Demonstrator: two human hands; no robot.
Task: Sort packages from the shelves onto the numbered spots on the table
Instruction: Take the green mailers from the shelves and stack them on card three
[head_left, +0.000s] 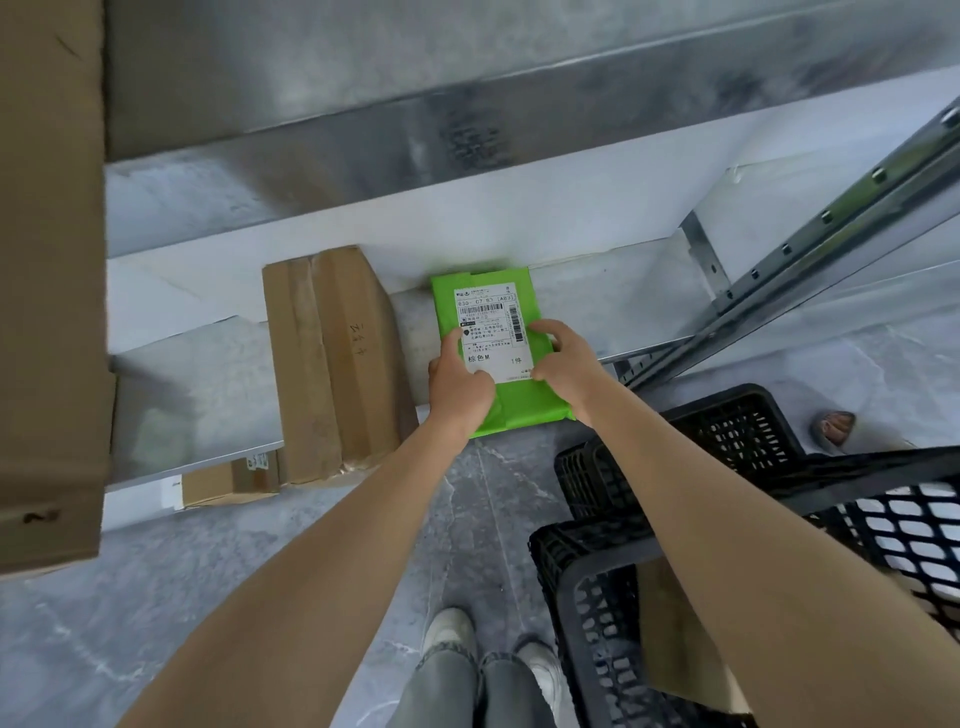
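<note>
Shelf (597, 306) edge, green package (524, 408) between hands (460, 387) (563, 371)

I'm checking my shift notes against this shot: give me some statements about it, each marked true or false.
1. Both the left hand and the right hand hold the green package. True.
2. The package's white label faces down. False: it faces up.
3. A long brown box lies on the shelf left of the package. True.
4. The black crates stand left of the package. False: they stand to its right.
</note>
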